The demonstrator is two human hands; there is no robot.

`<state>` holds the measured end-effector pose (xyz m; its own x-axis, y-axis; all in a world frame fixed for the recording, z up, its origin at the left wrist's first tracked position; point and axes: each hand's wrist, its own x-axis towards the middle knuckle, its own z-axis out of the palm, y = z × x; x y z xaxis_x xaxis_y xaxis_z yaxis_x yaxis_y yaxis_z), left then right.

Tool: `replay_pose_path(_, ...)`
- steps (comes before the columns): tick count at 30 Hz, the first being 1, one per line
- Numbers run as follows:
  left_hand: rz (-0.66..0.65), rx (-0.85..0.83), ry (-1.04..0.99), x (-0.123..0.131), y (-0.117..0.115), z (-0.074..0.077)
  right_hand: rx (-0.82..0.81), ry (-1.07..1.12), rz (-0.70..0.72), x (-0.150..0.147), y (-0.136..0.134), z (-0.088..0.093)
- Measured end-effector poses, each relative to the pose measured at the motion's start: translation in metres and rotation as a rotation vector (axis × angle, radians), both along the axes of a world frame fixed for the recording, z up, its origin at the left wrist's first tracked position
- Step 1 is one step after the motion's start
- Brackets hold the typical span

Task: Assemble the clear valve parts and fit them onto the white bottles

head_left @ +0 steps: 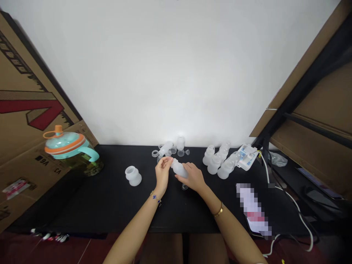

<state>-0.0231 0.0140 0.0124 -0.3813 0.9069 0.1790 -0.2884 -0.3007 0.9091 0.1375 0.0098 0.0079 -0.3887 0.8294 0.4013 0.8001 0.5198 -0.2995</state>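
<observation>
A frosted white bottle [179,169] lies tilted between my two hands over the black table. My right hand [194,176] is wrapped round its body. The fingers of my left hand [163,169] pinch the bottle's upper left end. A small clear part [185,187] rests on the table below my right hand, partly hidden. To the left stands an open white bottle [133,176], wide at both ends. Behind my hands lie a white bottle [166,148], another one upright [180,143], and several clear rings [155,153].
Several assembled bottles [226,168] stand at the right beside a white power strip [247,157] with cables. A large teal-lidded jug [68,146] is at the left. A blurred-out phone-like object [254,212] lies front right. Cardboard [24,146] borders the left.
</observation>
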Motion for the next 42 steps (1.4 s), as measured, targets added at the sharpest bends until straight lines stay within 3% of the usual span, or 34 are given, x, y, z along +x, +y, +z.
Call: replay_pose_path(42, 0.053, 0.028, 0.135, -0.0007, -0.0012, 0.0009, 0.039, -0.009, 0.011, 0.0001, 0.0008, -0.0008)
